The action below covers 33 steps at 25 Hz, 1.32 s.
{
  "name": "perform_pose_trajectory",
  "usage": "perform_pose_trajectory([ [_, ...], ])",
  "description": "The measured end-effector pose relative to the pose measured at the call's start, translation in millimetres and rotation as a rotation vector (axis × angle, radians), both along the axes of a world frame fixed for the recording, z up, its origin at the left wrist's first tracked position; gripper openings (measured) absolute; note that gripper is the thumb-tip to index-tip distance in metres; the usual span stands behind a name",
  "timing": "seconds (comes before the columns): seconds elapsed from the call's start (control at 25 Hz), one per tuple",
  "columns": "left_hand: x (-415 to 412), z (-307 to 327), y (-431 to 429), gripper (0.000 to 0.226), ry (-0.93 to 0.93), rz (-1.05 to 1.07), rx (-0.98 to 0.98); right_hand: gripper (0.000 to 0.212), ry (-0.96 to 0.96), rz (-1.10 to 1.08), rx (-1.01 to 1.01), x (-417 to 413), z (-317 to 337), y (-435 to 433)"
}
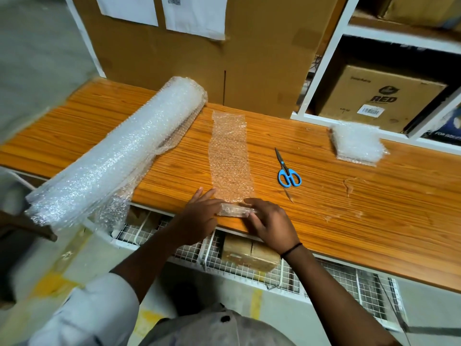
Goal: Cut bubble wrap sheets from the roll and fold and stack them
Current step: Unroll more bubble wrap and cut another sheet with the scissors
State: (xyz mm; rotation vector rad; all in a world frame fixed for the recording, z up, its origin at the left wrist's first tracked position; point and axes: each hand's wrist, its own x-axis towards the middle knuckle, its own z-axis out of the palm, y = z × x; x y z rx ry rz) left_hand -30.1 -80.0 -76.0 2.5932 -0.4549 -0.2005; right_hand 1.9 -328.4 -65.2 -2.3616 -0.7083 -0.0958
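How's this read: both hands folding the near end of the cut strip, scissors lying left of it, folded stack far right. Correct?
One slip: the scissors lie right of the cut strip, not left, as the head view shows. The rest stands: left hand and right hand fold its near end, folded stack far right.
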Motion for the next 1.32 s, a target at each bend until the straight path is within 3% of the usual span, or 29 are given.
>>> perform_pose_trajectory([
  [0.08,5,4,1,0.03,-0.002,0.068,-0.048,0.036,0.045,-0.01,0.052,11,8,6],
  [0.24,14,-1,3,0.059,-0.079,0.225,-0.267,0.059,0.116,-0.001,0.132,45,20,24],
  [0.36,28,-2,4,0.053,-0.085,0.297,-0.27,0.066,0.162,-0.037,0.143,72,25,40],
  [0.48,35,-4,7,0.078,-0.091,0.335,-0.271,0.067,0.201,-0.089,0.171,94,22,55],
  [0.64,35,-8,10,0.098,-0.275,0.378,-0.063,0.062,0.254,-0.224,0.152,112,7,70],
  [0.76,35,-4,5,0.105,-0.32,0.467,0.101,0.051,0.026,-0.307,0.122,107,3,70],
  [0.84,37,-6,4,0.1,-0.342,0.475,0.21,0.046,-0.218,-0.21,0.034,93,-2,65],
  [0.92,40,-9,8,0.09,-0.331,0.452,0.214,0.042,-0.305,-0.072,-0.088,77,-9,61],
  [1.16,43,-22,17,0.056,-0.384,0.317,0.138,0.029,-0.2,0.045,-0.173,71,-42,54],
  [1.32,51,-17,30,0.046,-0.433,0.047,-0.062,0.034,-0.136,0.067,-0.103,68,-36,46],
])
